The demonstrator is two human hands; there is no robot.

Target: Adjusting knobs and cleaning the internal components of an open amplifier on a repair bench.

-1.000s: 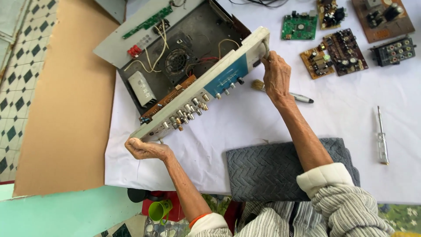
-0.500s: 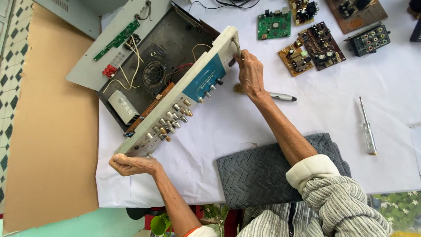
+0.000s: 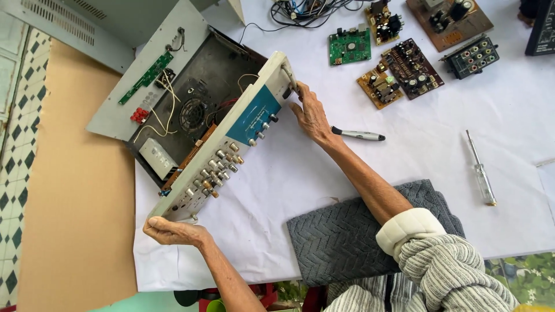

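We take this for a small electronics repair bench. On the white cloth (image 3: 439,144) over the table we see loose circuit boards (image 3: 399,69), a tangle of wires (image 3: 300,10), a clear-handled screwdriver (image 3: 481,172) and a pen (image 3: 358,134). An opened amplifier chassis (image 3: 196,110) bares its fan and wiring, and tiled floor (image 3: 17,144) lies beyond the table's edge.

Only label-ish thing here is the blue rectangular panel (image 3: 254,117) on the amp's grey front face, sitting toward its upper end above the rows of knobs. It has small pale print on it. No packages, signs or screens anywhere on the table.
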